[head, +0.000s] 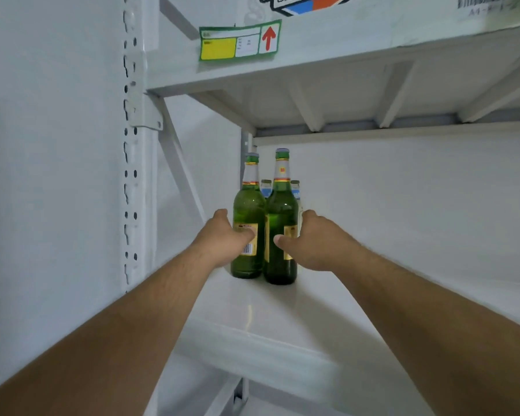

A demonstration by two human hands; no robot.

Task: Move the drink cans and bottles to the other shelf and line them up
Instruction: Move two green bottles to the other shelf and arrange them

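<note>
Two green glass bottles stand upright side by side on the white shelf [282,313], at its left end. My left hand [222,241] grips the left green bottle [248,205] around its labelled body, thumb across the front. My right hand [309,241] grips the right green bottle [281,205] the same way from the right. Behind them stand two smaller clear bottles with blue labels, one [266,187] between the green necks and one [295,187] to the right, both mostly hidden.
The white upper shelf [312,55] hangs close above, with a green and yellow tag bearing a red arrow [239,40]. A perforated white upright [131,145] and a diagonal brace [180,163] stand at the left. The shelf surface stretches bare to the right.
</note>
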